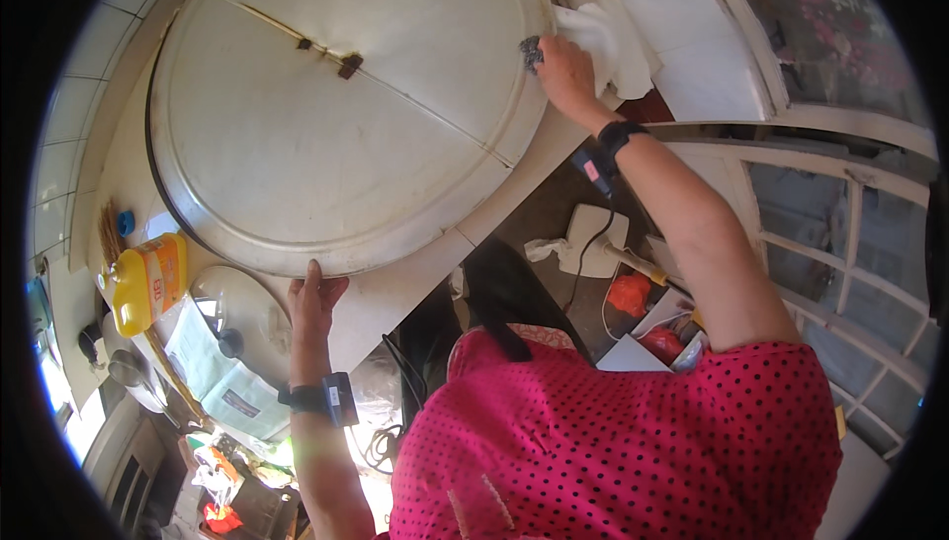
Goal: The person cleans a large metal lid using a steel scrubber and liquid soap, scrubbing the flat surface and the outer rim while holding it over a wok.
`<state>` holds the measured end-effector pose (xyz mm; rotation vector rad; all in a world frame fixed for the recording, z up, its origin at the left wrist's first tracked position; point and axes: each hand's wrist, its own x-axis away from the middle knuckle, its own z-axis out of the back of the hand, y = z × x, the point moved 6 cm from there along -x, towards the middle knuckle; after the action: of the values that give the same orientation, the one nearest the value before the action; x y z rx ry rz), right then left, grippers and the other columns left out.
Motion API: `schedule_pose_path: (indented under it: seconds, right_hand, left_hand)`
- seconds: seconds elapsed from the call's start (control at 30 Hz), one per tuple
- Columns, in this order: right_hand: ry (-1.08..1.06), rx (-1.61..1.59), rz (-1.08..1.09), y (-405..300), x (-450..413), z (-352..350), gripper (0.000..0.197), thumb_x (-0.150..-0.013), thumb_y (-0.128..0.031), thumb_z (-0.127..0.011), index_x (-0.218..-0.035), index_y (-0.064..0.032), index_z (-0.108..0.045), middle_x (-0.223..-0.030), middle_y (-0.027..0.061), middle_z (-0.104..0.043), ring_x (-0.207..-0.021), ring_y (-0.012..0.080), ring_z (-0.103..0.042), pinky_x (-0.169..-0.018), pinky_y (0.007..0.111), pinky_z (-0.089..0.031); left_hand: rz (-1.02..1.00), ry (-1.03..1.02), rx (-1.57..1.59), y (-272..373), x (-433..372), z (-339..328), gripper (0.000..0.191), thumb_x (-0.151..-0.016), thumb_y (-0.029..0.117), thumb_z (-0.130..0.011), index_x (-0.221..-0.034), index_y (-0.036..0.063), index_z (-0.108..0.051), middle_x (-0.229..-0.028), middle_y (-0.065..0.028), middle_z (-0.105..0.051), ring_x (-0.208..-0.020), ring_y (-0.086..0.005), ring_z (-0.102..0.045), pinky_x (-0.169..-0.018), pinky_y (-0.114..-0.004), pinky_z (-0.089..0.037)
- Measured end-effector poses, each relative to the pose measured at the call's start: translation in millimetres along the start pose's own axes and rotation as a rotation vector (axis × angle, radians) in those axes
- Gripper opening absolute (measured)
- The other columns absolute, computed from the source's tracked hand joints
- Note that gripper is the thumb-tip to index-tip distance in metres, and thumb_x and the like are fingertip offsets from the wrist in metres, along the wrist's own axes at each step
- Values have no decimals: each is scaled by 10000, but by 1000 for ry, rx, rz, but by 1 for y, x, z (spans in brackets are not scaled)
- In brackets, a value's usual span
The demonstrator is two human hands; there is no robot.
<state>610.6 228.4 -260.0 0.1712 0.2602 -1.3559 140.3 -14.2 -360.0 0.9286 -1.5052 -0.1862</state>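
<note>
A big round metal lid [326, 147] with a raised rim lies on the tiled counter, crossed by a straight seam. Two small rusty brown patches mark its middle, the larger a metal tab [350, 66]. My right hand [567, 74] grips a steel wool scourer [531, 54] against the lid's right rim. At the near edge, my left hand [317, 299] holds the lid, thumb on top and fingers below, mostly hidden under the rim. A crumpled white cloth [604, 40] lies just beyond my right hand.
Left of the lid stand a yellow plastic jug [150, 284], a blue cap [126, 223] and a straw brush [111, 232]. A pot lid [245, 310] with a printed paper [222, 373] lies nearer. Below the counter edge, bags and boxes [641, 347] sit on the floor by a paned door [823, 229].
</note>
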Motion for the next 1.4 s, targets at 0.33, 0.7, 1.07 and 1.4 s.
schedule_pose_path:
  seconds: [0.33, 0.7, 1.07, 1.4]
  right_hand:
    - [-29, -62, 82, -34, -7, 8, 84, -855, -130, -557, -911, -71, -577, -867, 114, -607, -869, 311, -594, -763, 437, -438]
    - [-166, -383, 57, -124, 60, 4, 164, -756, -80, -651, -890, -56, -559, -876, 108, -556, -846, 314, -565, -697, 432, -445]
    - [-545, -913, 95, -100, 46, 14, 203, -846, -134, -630, -1024, -37, -634, -973, 129, -656, -871, 253, -658, -808, 391, -511]
    - [-1497, -2560, -383, -49, -4, -8, 318, -917, -178, -574, -1178, 3, -579, -1182, 184, -605, -984, 249, -609, -710, 338, -522]
  left_hand:
    - [-20, 79, 45, -1, 1, 8, 389, -988, 231, -565, -1282, 6, -449, -1143, -193, -628, -935, -284, -692, -777, -445, -617]
    - [-2, 196, -246, 29, -1, 53, 436, -977, 303, -570, -1073, -115, -491, -859, -209, -640, -718, -287, -681, -682, -411, -620]
    - [77, 448, -195, -9, 37, 44, 574, -974, 338, -567, -1352, -44, -367, -1268, -265, -505, -1005, -360, -650, -758, -432, -589]
    - [88, 641, -221, -48, 82, -22, 568, -981, 351, -551, -1367, -8, -339, -1317, -229, -436, -1104, -386, -599, -822, -497, -557]
